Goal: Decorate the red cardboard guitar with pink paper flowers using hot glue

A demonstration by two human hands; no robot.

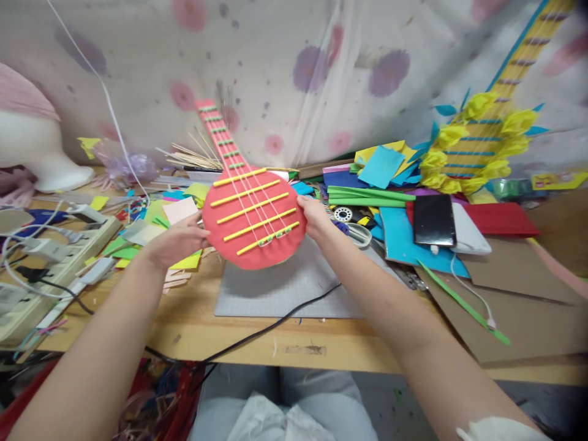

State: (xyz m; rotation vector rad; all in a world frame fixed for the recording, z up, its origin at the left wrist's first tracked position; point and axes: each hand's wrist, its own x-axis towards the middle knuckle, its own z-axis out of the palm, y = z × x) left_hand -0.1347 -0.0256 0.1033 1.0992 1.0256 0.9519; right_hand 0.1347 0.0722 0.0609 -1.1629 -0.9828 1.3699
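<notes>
A red handmade toy lute (250, 248) with a round body, yellow strips, white strings and green frets on its neck is held up over the grey cutting mat (285, 300). Its neck points up and to the left. My left hand (181, 239) grips the body's left edge, fingers partly behind it. On the opposite edge, my right hand (312, 215) has its thumb on the front, while its other fingers are mostly hidden behind the body.
A power strip with plugs (98, 236) lies at left, near a white mannequin head (55, 147). Paper scraps (184, 211) cover the back. At right are a black phone (434, 220), cardboard (519, 306) and a yellow flowered instrument (473, 147). A black cable (271, 331) crosses the table's front.
</notes>
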